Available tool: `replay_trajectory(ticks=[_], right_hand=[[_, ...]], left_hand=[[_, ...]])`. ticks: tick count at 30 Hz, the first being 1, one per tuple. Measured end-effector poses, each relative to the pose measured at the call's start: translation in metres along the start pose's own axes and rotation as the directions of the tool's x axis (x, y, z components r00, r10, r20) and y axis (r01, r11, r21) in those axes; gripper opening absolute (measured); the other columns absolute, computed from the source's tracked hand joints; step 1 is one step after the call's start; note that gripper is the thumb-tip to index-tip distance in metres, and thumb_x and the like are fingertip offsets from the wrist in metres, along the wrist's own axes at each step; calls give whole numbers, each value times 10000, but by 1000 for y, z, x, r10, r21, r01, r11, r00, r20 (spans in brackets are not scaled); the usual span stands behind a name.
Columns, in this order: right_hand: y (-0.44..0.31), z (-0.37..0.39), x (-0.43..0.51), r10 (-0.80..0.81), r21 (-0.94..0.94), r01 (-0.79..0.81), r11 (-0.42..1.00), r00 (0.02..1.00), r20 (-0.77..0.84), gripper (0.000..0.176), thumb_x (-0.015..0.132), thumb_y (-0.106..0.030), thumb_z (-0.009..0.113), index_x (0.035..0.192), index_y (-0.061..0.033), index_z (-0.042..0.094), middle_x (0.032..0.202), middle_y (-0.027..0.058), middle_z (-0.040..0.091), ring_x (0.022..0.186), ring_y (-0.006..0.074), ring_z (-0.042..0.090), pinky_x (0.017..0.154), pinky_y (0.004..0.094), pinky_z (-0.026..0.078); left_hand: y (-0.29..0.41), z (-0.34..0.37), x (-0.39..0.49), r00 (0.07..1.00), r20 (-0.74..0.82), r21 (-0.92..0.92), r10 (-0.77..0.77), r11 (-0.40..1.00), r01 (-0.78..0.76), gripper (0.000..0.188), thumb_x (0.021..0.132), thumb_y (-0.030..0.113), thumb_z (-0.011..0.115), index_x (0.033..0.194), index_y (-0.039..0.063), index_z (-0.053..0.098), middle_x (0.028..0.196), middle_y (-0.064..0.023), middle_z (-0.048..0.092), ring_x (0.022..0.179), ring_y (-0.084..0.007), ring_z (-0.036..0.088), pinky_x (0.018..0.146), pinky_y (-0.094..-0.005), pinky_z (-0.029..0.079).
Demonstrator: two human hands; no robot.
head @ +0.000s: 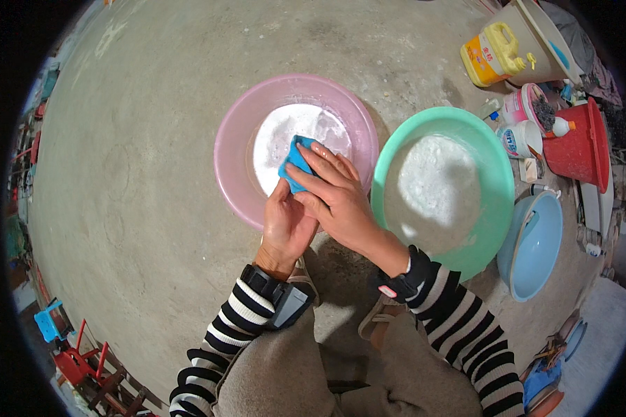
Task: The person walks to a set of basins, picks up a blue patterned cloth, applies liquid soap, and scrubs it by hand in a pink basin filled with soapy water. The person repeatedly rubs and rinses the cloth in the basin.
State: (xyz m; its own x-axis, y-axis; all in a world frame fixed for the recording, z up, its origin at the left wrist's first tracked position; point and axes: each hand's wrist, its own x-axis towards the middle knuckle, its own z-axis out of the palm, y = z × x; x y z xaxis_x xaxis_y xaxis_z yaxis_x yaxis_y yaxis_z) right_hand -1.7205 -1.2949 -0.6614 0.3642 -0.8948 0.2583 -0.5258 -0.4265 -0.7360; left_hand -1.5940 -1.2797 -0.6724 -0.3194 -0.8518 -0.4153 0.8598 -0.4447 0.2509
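A folded blue cloth (295, 162) lies between my two hands, above the near part of a pink plastic basin (235, 117) that holds foamy water. Palm up, my left hand (291, 221) supports the cloth from below at its near end. My right hand (334, 190) presses on it from above, its fingers spread across the cloth and wet. The underside of the cloth and some fingertips of my left hand are hidden. To the right of the pink basin stands a green plastic basin (493, 172) with foam on cloudy water.
A light blue basin (545, 245) leans tilted at the right. Behind it are a red bucket (574, 143), a white tub (524, 136) and a yellow detergent jug (493, 54). My knees and feet are close below the basins. A red chair (75, 362) stands far left.
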Motion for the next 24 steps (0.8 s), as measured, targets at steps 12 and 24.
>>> replay_trajectory(ticks=[12, 24], right_hand=[[13, -13, 16, 246, -85, -252, 964, 966, -73, 266, 910, -309, 553, 1057, -92, 508, 1017, 170, 505, 839, 404, 588, 692, 497, 488], [46, -25, 7, 723, 747, -446, 493, 687, -67, 425, 1003, -365, 375, 991, 14, 569, 861, 112, 614, 832, 210, 576, 766, 367, 455]], left_hand=[[-9, 18, -4, 993, -53, 165, -108, 980, 115, 456, 994, 370, 414, 1358, 97, 386, 1290, -64, 506, 1184, -204, 502, 998, -404, 419], [0, 23, 3, 991, -64, 300, 114, 950, -90, 358, 976, 164, 484, 1316, 58, 439, 1243, -71, 554, 1133, -175, 550, 994, -361, 449]])
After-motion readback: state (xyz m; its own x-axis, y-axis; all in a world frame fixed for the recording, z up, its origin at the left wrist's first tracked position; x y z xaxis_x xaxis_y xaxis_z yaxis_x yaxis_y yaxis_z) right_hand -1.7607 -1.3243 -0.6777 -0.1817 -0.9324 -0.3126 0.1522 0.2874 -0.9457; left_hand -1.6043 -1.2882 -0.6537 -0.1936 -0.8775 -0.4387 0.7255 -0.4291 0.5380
